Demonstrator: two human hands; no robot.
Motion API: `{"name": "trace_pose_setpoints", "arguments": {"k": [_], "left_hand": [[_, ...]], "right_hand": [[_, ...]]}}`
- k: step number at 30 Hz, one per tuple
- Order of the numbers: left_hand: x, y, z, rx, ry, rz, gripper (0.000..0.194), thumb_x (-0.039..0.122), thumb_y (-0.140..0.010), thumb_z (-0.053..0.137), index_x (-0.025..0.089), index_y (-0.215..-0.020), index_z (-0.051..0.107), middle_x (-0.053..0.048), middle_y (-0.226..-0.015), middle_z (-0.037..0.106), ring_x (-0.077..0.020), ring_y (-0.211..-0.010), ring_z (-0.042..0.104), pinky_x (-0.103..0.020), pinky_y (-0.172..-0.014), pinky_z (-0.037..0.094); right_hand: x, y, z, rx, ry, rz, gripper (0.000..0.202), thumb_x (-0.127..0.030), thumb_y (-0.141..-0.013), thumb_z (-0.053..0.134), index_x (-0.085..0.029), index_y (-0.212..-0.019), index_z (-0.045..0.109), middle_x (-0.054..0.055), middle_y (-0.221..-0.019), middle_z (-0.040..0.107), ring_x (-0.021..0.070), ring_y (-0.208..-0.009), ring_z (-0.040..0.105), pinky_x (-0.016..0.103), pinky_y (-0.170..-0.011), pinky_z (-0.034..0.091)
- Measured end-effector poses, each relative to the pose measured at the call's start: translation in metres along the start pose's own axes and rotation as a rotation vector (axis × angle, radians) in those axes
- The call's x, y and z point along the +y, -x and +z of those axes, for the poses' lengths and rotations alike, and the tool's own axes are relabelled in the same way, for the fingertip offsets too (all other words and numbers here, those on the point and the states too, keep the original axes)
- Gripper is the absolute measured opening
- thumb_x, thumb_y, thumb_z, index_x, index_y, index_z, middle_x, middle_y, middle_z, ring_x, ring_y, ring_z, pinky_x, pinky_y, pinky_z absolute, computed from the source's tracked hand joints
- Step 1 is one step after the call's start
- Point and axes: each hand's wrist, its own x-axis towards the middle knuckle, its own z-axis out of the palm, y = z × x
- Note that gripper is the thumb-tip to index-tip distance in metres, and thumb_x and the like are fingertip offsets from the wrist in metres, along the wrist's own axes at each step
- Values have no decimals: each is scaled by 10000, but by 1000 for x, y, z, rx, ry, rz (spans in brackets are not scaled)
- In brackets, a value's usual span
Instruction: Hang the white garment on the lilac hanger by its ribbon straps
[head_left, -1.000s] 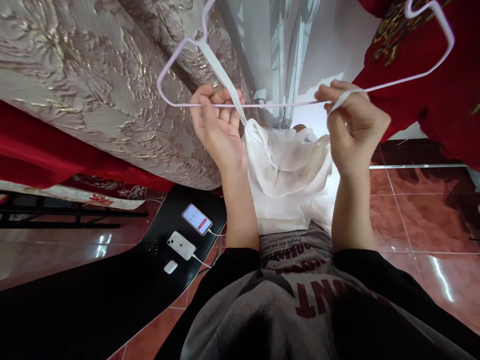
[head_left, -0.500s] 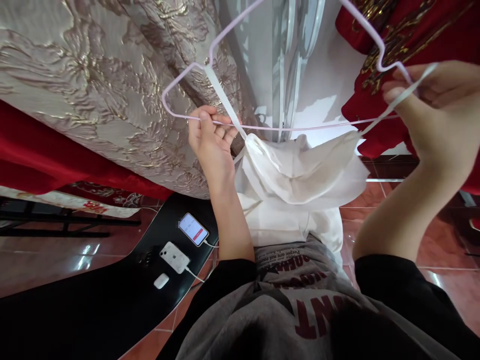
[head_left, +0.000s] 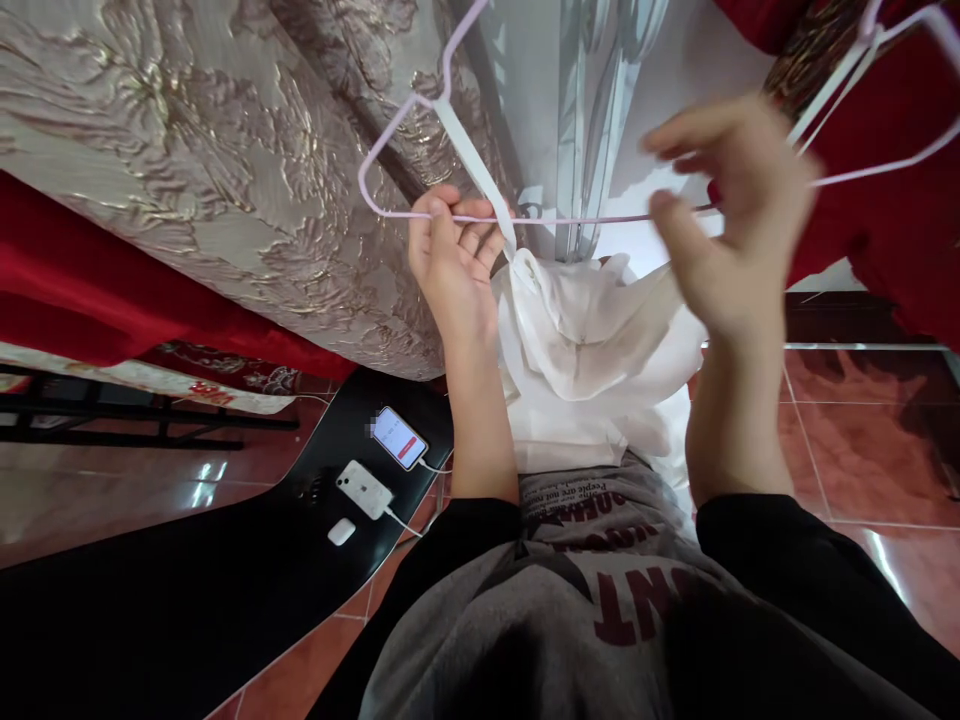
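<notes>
A white strappy garment hangs from a pale purple clothes hanger in front of me. One strap sits in the hanger's left notch, the other in its right notch. My left hand is closed around the hanger's bottom bar near its left end, beside the left strap. My right hand, smeared by motion, is in front of the bar and the right strap. Its thumb and fingers are apart with nothing between them. It hides part of the bar and the garment's upper right edge.
Embossed beige fabric hangs at the left, red cloth at the right. On a black bench lie a lit phone, a second white phone, both with cables, and a small white case. Red floor tiles lie below.
My right hand has let go of the right strap and moved left and inward. The strap now rests in the hanger's right notch. My left hand keeps its grip as the hanger shifts right in view.
</notes>
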Motion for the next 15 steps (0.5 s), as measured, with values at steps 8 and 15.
{"name": "trace_pose_setpoints", "arguments": {"k": [8,15], "left_hand": [[13,19,-16,-310,-174,-6,162,388,-1005,644,257,-1096,673,-46,-1047,756,-263,-1053,712,-437,-1013,529],[71,41,-37,-317,-398,-10,238,303,-1046,593,163,-1112,774,-103,-921,771,-235,-922,738,-357,-900,568]], "right_hand": [[37,25,40,51,189,75,303,-520,-946,504,-284,-929,695,23,-845,654,206,-903,606,532,-1063,449],[36,28,30,109,202,70,316,-551,-930,528,-291,-899,704,32,-865,658,223,-983,597,532,-1072,449]]}}
